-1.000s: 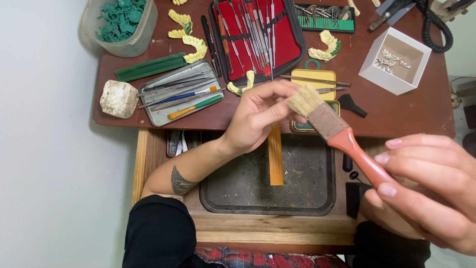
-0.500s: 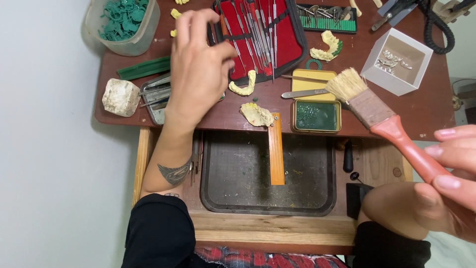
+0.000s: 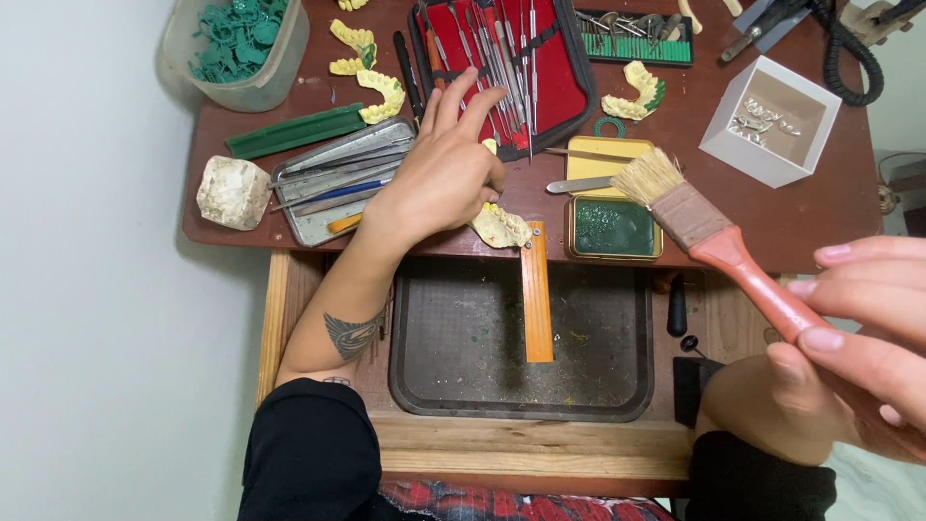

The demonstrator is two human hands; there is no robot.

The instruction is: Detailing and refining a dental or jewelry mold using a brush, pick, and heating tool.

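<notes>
On the brown bench (image 3: 830, 207), the left hand (image 3: 439, 178) is spread open beside the yellow dental cast (image 3: 500, 227); the paintbrush (image 3: 709, 236) is pinched by the right hand (image 3: 858, 318). The cast should be steadied firmly and brushed lightly

A reddish-brown wooden workbench (image 3: 830, 217) stands against a pale wall (image 3: 87, 289).

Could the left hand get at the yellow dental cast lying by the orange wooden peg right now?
Probably yes. The left hand rests empty on the table beside the yellow dental cast, nothing lies between them, and the right hand holds the brush off to the side.
</notes>
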